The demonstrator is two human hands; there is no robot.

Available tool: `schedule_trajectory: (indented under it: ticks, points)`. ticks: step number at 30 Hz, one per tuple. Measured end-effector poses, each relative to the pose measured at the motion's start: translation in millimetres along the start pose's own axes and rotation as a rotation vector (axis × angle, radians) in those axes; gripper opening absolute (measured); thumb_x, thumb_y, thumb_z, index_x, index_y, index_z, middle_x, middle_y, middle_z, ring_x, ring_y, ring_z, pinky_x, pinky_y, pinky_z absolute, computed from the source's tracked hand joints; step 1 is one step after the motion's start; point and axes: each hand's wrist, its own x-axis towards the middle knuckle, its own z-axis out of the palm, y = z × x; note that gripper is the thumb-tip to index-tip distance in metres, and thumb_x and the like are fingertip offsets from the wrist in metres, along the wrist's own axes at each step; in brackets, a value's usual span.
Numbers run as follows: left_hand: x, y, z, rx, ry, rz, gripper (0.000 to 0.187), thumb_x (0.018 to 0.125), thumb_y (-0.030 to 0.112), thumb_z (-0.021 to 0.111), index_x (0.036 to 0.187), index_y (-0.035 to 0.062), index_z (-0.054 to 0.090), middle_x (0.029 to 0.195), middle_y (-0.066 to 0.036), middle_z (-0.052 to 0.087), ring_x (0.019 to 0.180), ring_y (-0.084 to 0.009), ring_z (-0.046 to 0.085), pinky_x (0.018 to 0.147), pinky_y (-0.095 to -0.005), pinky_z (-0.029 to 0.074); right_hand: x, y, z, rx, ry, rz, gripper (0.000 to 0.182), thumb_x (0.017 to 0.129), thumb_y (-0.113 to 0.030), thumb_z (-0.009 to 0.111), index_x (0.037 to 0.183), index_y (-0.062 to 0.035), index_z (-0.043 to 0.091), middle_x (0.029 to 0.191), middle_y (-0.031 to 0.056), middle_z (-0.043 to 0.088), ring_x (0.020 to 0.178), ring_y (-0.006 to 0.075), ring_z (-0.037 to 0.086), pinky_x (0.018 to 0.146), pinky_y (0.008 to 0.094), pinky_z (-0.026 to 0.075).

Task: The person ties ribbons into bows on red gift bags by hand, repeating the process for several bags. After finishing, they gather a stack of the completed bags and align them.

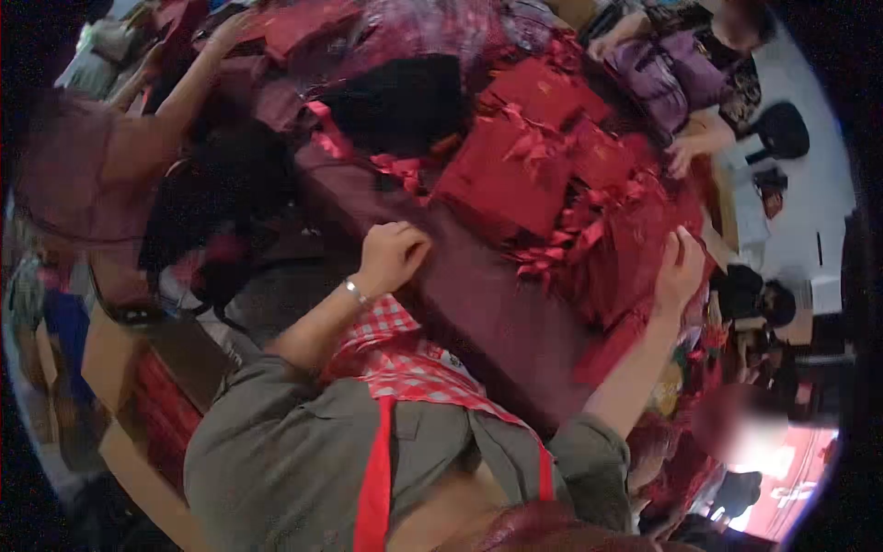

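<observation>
My left hand (pixel 395 258), with a silver bracelet at its wrist, is loosely curled closed above the near edge of the dark maroon table cover (pixel 497 304); nothing shows in it. Over at the right, my right hand (pixel 682 265) is over the edge of a heap of red fabric (pixel 635 239), fingers slightly bent and apart, with no held item visible. Between and beyond my hands lie red bags (pixel 506 170) with red ribbon bows (pixel 543 262). A red-and-white checked apron (pixel 414 363) covers my front.
A black bag (pixel 395 106) lies across the table. Another person's hand (pixel 694 152) reaches in at the upper right; a person's arm (pixel 198 87) extends at the upper left. A dark backpack (pixel 221 202) and an open cardboard box (pixel 120 368) stand left.
</observation>
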Motion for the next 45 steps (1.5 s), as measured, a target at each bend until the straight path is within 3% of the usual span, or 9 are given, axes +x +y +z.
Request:
schedule_trajectory:
  ticks: [3, 8, 12, 16, 28, 34, 35, 39, 45]
  points:
    - [-1.9, -0.9, 4.2, 0.028, 0.057, 0.040, 0.009, 0.068, 0.013, 0.068, 0.073, 0.0143, 0.061, 0.070, -0.001, 0.056, 0.064, -0.0229, 0.057, 0.055, -0.0367, 0.040, 4.0, -70.6, 1.6, 0.272, 0.045, -0.075, 0.017, 0.086, -0.013, 0.061, 0.099, -0.0018, 0.062, 0.089, 0.0130, 0.061, 0.082, 0.0311, 0.058, 0.074, 0.0364, 0.048]
    - [-0.2, 2.5, -1.6, 0.047, 0.062, 0.036, 0.010, 0.067, 0.013, 0.069, 0.074, 0.0136, 0.061, 0.069, -0.002, 0.056, 0.065, -0.0228, 0.057, 0.056, -0.0359, 0.041, -44.3, -188.3, 37.3, 0.497, -0.433, -0.328, 0.026, 0.073, -0.017, 0.071, 0.093, -0.0036, 0.060, 0.091, 0.0137, 0.062, 0.090, 0.0347, 0.058, 0.081, 0.0431, 0.047]
    - [-0.3, 1.5, 0.1, -0.019, 0.099, 0.063, 0.010, 0.068, 0.013, 0.069, 0.074, 0.0125, 0.061, 0.071, -0.003, 0.057, 0.065, -0.0231, 0.056, 0.057, -0.0359, 0.042, -131.8, -219.2, 87.0, 0.490, -0.697, -0.229, 0.053, 0.079, -0.027, 0.066, 0.120, 0.0022, 0.049, 0.130, 0.0213, 0.044, 0.124, 0.0391, 0.038, 0.104, 0.0487, 0.031]
    - [-4.5, -0.4, 0.7, -0.008, 0.104, 0.055, 0.010, 0.068, 0.012, 0.068, 0.075, 0.0122, 0.061, 0.073, -0.003, 0.059, 0.065, -0.0235, 0.056, 0.057, -0.0368, 0.041, -138.1, -222.6, 84.8, 0.419, -0.778, -0.217, 0.057, 0.082, -0.032, 0.062, 0.124, 0.0022, 0.046, 0.136, 0.0216, 0.038, 0.129, 0.0385, 0.032, 0.106, 0.0528, 0.025]
    - [-7.5, -13.9, 11.4, -0.038, 0.247, 0.091, 0.008, 0.070, 0.012, 0.068, 0.076, 0.0111, 0.062, 0.076, -0.005, 0.061, 0.072, -0.0267, 0.059, 0.063, -0.0376, 0.044, -141.6, -225.7, 80.9, 0.384, -0.758, -0.241, 0.073, 0.075, -0.036, 0.070, 0.129, 0.0025, 0.040, 0.141, 0.0195, 0.032, 0.132, 0.0378, 0.029, 0.107, 0.0525, 0.021]
    - [-7.5, -17.8, 16.5, -0.021, 0.259, 0.143, 0.006, 0.071, 0.010, 0.067, 0.075, 0.0108, 0.063, 0.073, -0.006, 0.061, 0.070, -0.0272, 0.059, 0.061, -0.0386, 0.045, -175.5, -215.4, 43.5, 0.354, -0.751, -0.172, 0.057, 0.079, -0.030, 0.066, 0.124, -0.0007, 0.047, 0.140, 0.0174, 0.036, 0.132, 0.0355, 0.028, 0.107, 0.0501, 0.025]
    - [-5.5, -14.7, 13.7, -0.037, 0.232, 0.152, 0.005, 0.072, 0.009, 0.067, 0.075, 0.0094, 0.062, 0.074, -0.007, 0.062, 0.070, -0.0281, 0.059, 0.062, -0.0399, 0.045, -179.2, -213.6, 29.9, 0.359, -0.580, -0.190, 0.043, 0.077, -0.025, 0.069, 0.111, -0.0023, 0.056, 0.127, 0.0169, 0.050, 0.121, 0.0339, 0.044, 0.099, 0.0464, 0.037]
    - [1.1, 8.3, 4.1, -0.226, 0.140, -0.068, 0.009, 0.080, 0.008, 0.064, 0.087, 0.0031, 0.065, 0.078, -0.007, 0.064, 0.070, -0.0200, 0.061, 0.064, -0.0302, 0.048, -190.2, -171.5, -15.0, 0.434, -0.428, 0.098, 0.017, 0.077, -0.019, 0.069, 0.085, -0.0054, 0.063, 0.088, 0.0118, 0.065, 0.085, 0.0301, 0.062, 0.075, 0.0384, 0.051]
    - [7.1, 76.6, 40.3, -1.207, -0.429, -0.722, 0.017, 0.090, 0.010, 0.056, 0.102, 0.0000, 0.061, 0.093, -0.009, 0.066, 0.082, -0.0148, 0.064, 0.070, -0.0238, 0.051, -110.2, -72.9, -47.3, 0.084, -0.015, 0.053, 0.019, 0.085, -0.021, 0.061, 0.095, -0.0051, 0.064, 0.091, 0.0117, 0.065, 0.086, 0.0294, 0.061, 0.076, 0.0371, 0.049]
